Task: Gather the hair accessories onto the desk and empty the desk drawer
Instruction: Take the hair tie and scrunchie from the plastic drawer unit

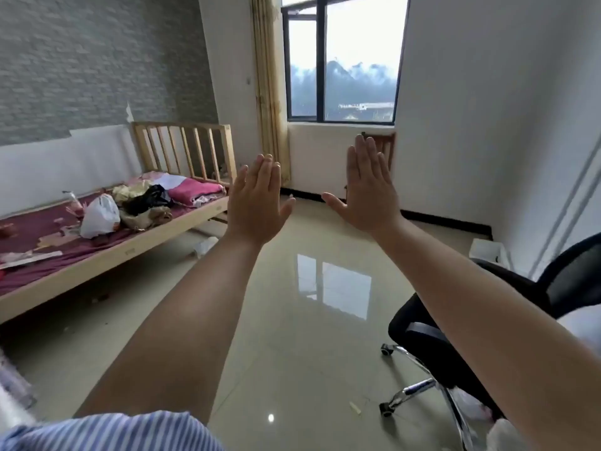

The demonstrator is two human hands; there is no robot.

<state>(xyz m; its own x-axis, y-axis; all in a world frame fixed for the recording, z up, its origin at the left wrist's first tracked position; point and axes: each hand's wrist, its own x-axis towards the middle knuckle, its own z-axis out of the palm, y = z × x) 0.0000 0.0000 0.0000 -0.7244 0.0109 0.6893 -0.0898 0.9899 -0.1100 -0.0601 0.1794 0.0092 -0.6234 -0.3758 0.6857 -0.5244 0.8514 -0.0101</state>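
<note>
A: Hands first. Your left hand (257, 203) and right hand (367, 187) are both raised in front of you, flat, fingers straight and together, thumbs out, backs toward the camera. Nothing in either one.

B: So progress?

A: Judging from this, none that shows. You're facing the window (341, 60) across bare floor (292, 320), carrying nothing, and no hair accessory is anywhere I can confirm.

B: Where's the tabletop and the drawer?

A: Not in view at all. The office chair (455, 336) at your right edge hints it's off that side, but that's my guess. Can't say if the drawer is shut or full.

B: Anything on the bed?

A: The bed (113, 252) at left has a white plastic bag (99, 216), a black bag (149, 196), pink cloth (195, 190) and small bits scattered on the maroon mattress. Some could be accessories; too small and blurry to tell.

B: Other blind spots?

A: Left bottom corner is smeared by motion. A white bin (487, 250) by the right wall is partly behind the chair. Your striped sleeve (107, 431) covers the lower left. Both parts of the task look left to do.
</note>
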